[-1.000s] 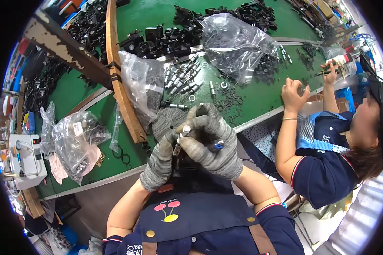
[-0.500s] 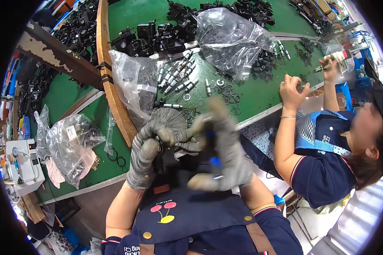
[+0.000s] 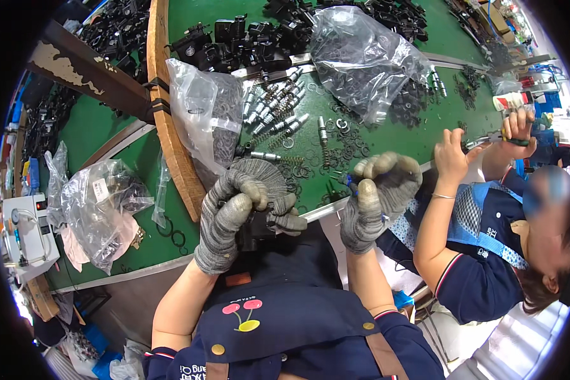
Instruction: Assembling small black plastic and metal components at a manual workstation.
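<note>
My left hand, in a grey knit glove with worn fingertips, is closed round a dark black part just beyond the apron. Fingers hide most of that part. My right hand, gloved alike, is curled at the table's front edge, round a slim tool with blue parts showing between the fingers; its exact kind I cannot make out. Beyond the hands, metal plungers lie in a heap. One upright plunger with a spring stands apart from it, near scattered black rings.
Clear plastic bags of small parts lie on the green table. Black castings pile up behind. A wooden rail runs along the left. At right a co-worker's hands work with pliers.
My right hand has moved right, away from my left hand, with the blue tool. My left hand keeps its grip on the black part. The co-worker's hands have come closer together.
</note>
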`<action>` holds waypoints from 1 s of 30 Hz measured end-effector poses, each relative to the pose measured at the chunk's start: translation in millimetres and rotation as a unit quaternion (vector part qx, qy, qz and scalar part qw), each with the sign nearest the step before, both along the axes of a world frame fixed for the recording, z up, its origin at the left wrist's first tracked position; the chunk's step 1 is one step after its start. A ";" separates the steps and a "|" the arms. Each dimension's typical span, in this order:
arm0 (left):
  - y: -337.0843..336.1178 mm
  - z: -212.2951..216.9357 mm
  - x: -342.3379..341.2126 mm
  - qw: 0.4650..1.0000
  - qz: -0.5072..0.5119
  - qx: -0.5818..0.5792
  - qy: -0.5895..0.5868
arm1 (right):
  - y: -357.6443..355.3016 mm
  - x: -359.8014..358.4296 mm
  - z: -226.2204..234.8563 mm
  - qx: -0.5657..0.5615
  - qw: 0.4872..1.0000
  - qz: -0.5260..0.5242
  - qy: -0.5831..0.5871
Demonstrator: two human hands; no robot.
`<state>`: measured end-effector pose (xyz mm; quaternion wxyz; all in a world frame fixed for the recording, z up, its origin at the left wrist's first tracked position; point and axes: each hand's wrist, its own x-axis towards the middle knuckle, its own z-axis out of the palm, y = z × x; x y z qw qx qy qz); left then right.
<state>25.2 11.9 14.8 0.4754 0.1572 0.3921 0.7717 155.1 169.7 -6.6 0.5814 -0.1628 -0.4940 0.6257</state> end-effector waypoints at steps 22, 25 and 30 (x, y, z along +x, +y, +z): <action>0.7 -10.1 -3.4 0.999 -0.019 0.026 0.017 | -8.6 -7.8 -16.5 -0.030 0.995 -0.094 -0.015; 0.3 -6.6 -3.6 1.000 -0.010 0.024 0.017 | -5.0 -10.5 -14.3 -0.010 0.995 -0.098 -0.031; 1.7 1.2 -4.7 1.000 0.002 -0.001 0.023 | -3.8 -16.9 -9.5 -0.026 0.990 -0.129 -0.050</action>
